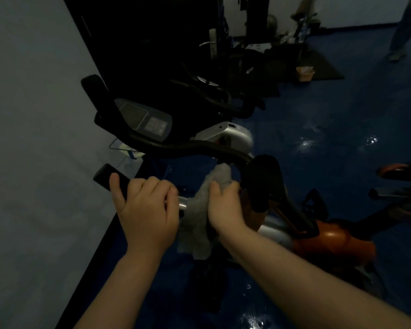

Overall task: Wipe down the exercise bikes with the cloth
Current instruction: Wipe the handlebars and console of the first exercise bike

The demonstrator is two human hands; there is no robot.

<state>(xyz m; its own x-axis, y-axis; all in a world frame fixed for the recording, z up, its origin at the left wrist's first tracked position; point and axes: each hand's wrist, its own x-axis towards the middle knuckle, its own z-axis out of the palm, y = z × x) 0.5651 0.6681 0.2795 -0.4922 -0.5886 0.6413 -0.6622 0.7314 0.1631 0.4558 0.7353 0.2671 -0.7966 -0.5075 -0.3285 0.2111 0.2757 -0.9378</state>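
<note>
The room is dim, with a glossy blue floor (pixel 330 143) and a pale wall (pixel 33 115) along the left. Near the camera stands an exercise bike (pixel 223 138) with a console (pixel 144 119) and black handlebars. The left hand (pixel 147 210) curls round the near handlebar grip (pixel 105 175), thumb out to the left. Just to its right, the right hand (pixel 226 207) clutches a grey cloth (pixel 199 219) against the bar, the cloth's loose end hanging below. An orange-bodied bike (pixel 330 241) lies to the right, dark gym machines (pixel 223 55) stand farther back, and a person's legs (pixel 406 27) show at the far right.
</note>
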